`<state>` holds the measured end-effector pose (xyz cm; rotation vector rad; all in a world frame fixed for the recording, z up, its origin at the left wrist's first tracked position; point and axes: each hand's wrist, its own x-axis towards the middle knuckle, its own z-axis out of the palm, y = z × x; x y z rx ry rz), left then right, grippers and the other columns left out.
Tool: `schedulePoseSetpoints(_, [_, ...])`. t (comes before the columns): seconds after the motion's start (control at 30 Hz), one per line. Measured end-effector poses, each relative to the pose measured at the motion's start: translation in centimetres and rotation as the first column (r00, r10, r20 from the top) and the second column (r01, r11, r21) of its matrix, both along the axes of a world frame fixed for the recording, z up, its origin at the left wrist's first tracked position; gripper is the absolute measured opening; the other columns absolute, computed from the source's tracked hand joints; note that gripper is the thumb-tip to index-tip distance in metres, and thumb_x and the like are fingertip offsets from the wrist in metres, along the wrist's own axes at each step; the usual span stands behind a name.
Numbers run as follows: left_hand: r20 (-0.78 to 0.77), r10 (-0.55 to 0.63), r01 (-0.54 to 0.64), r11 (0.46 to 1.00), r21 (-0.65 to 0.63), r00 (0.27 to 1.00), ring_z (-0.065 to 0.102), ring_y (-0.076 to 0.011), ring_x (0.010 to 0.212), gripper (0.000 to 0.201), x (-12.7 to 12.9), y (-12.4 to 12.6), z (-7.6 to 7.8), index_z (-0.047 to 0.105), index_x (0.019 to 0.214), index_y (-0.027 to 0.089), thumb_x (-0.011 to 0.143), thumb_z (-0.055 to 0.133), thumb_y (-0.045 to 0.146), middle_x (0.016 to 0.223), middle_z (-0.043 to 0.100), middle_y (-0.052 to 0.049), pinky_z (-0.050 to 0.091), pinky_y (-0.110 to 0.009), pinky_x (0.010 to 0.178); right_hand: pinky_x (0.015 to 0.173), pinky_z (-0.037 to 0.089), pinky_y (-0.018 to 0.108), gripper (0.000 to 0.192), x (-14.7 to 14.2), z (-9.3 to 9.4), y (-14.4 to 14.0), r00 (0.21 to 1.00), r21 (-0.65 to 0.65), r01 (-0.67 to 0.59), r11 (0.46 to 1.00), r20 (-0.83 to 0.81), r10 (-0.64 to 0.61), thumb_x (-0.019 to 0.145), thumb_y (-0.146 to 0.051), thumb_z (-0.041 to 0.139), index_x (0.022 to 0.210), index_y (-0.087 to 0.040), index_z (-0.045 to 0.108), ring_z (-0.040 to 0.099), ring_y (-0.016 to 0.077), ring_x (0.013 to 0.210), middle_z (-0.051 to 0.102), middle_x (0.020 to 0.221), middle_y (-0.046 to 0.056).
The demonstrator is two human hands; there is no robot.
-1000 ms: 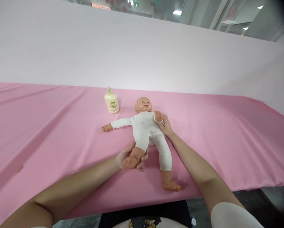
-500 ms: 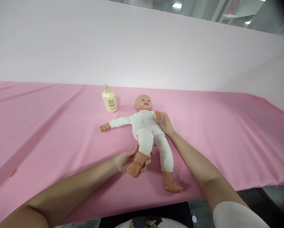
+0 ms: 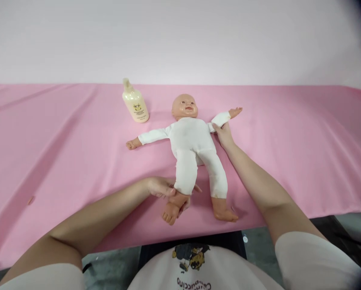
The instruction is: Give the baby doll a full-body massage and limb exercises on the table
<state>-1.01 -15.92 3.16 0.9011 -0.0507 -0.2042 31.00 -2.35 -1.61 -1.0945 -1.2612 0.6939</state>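
Pink cloth (image 3: 289,133) over table, pale wall (image 3: 180,40) behind

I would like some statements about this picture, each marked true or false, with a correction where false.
1. The doll lies face up on the pink cloth. True.
2. The left hand holds the doll's head. False: it holds the lower leg, near the ankle.
3. The right hand touches a sleeve of the doll. True.
4. The bottle lies on its side near the doll's feet. False: it stands upright on the cloth beside the head.
5. The doll wears a blue suit. False: the suit is white.
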Motion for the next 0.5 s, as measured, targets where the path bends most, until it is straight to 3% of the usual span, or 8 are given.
schedulePoseSetpoints(0.1, [0.009,0.226,-0.225,0.973,-0.047,0.974,0.064,-0.0192,0.074,0.080,0.2,-0.3,0.2,0.043,0.140,0.019,0.078,0.069,0.062,0.090,0.062,-0.005,0.048,-0.030,0.064,0.105,0.048,0.048,0.063,-0.3,0.2,-0.3,0.998,0.046,0.036,0.998,0.053,-0.038,0.082,-0.062,0.062,0.130,-0.026,0.045,0.056,0.0259,0.120,0.058,0.127,0.009])
schedulePoseSetpoints(0.23, [-0.027,0.481,-0.481,0.869,-0.119,0.876,0.057,-0.0132,0.065,0.073,0.4,-0.2,0.2,0.051,0.131,0.020,0.079,0.064,0.069,0.083,0.057,-0.001,0.043,-0.025,0.058,0.108,0.045,0.051,0.056,-1.0,0.9,-1.4,0.987,0.095,-0.014,0.995,0.161,-0.001,0.086,-0.065,0.055,0.126,-0.026,0.050,0.058,0.0270,0.116,0.062,0.120,0.009])
schedulePoseSetpoints(0.33, [-0.092,0.562,-0.570,0.810,-0.137,0.822,0.049,-0.0107,0.060,0.069,0.5,0.2,0.1,0.051,0.131,0.020,0.084,0.055,0.070,0.081,0.053,-0.001,0.033,-0.021,0.046,0.112,0.039,0.053,0.050,-1.5,1.5,-2.2,0.945,0.181,-0.068,0.981,0.326,0.005,0.089,-0.063,0.052,0.123,-0.026,0.056,0.055,0.0293,0.121,0.062,0.120,0.009])
schedulePoseSetpoints(0.5, [-0.141,0.634,-0.649,0.747,-0.145,0.760,0.043,-0.0100,0.058,0.061,0.8,0.3,0.1,0.053,0.129,0.017,0.092,0.047,0.065,0.082,0.051,-0.002,0.027,-0.020,0.039,0.113,0.033,0.056,0.036,-2.0,3.1,-3.2,0.788,0.235,-0.198,0.952,0.615,0.012,0.095,-0.050,0.049,0.119,-0.029,0.065,0.049,0.0320,0.125,0.058,0.124,0.010])
